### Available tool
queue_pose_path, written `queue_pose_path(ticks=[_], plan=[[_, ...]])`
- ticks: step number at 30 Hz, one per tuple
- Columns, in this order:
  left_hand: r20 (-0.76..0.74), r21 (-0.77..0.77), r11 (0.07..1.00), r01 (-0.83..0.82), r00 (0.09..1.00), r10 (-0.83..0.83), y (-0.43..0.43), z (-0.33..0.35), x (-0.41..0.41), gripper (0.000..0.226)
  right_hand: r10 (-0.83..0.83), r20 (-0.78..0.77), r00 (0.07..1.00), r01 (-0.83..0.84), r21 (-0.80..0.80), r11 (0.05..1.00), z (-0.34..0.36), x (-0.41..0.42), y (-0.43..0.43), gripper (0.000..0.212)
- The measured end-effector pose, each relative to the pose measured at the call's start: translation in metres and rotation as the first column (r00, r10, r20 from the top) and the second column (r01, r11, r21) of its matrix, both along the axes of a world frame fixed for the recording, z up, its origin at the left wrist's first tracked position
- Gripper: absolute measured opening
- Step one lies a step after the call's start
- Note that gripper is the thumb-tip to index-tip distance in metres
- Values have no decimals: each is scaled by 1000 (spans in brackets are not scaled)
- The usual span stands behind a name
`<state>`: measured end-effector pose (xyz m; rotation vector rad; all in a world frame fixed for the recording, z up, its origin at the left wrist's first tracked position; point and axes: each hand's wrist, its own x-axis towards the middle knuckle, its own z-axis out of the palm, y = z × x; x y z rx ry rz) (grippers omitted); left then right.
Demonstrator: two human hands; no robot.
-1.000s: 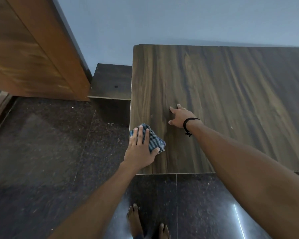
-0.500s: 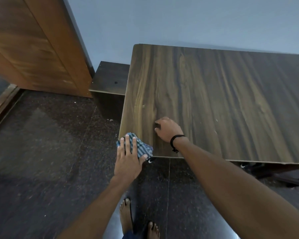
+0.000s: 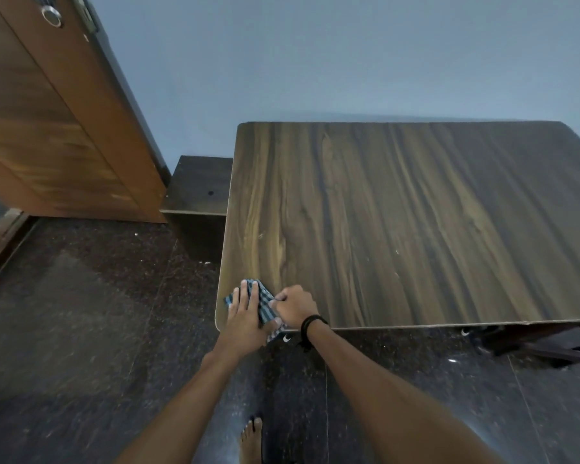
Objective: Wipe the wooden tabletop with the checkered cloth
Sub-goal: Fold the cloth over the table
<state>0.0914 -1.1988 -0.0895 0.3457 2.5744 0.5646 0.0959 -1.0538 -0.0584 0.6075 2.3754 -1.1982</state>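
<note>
Checkered cloth [image 3: 266, 305], crumpled blue-grey, lies under flat left hand [image 3: 245, 313], pinched by right hand [image 3: 295, 306].

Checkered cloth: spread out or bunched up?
Bunched. The checkered cloth is a small crumpled wad under the flat fingers of the left hand at the near left tabletop corner, one end hanging over the near edge.

Pale blue wall [image 3: 315, 61], dark speckled floor [image 3: 64, 313], wooden door [image 3: 47, 135], possibly a low shelf [image 3: 200, 185]
</note>
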Motion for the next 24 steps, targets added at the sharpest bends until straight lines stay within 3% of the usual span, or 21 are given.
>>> queue_pose_path(ticks=[2, 6, 10, 12, 14, 16, 18, 20, 24], plan=[[55, 170, 976, -133, 991, 126, 6, 18, -14, 89, 35, -40, 999, -34, 16, 999, 14, -11, 15, 10], [12, 299, 928, -222, 973, 229, 25, 67, -56, 83, 193, -142, 971, -177, 117, 977, 60, -44, 53, 9], [-4, 396, 918, 40, 999, -41, 59, 131, -107, 80, 353, -230, 907, -303, 228, 925, 127, -85, 94, 11], [-38, 355, 924, 139, 990, -135, 79, 162, -133, 57, 390, -274, 879, -324, 256, 911, 167, -99, 113, 11], [-96, 325, 926, 194, 980, -172, 99, 194, -154, 30, 370, -343, 864, -286, 270, 919, 203, -105, 134, 11], [-149, 358, 900, 247, 967, -206, 119, 226, -172, 36, 317, -436, 842, -236, 231, 944, 233, -106, 158, 24], [-177, 428, 860, 278, 959, -221, 139, 259, -182, 38, 251, -503, 827, -234, 98, 967, 254, -104, 185, 52], [-160, 491, 827, 274, 961, -224, 161, 290, -186, 33, 182, -539, 822, -233, -27, 972, 272, -100, 213, 64], [-162, 607, 747, 271, 963, -217, 211, 349, -186, 25, 30, -661, 750, -131, -105, 986, 309, -96, 270, 30]])
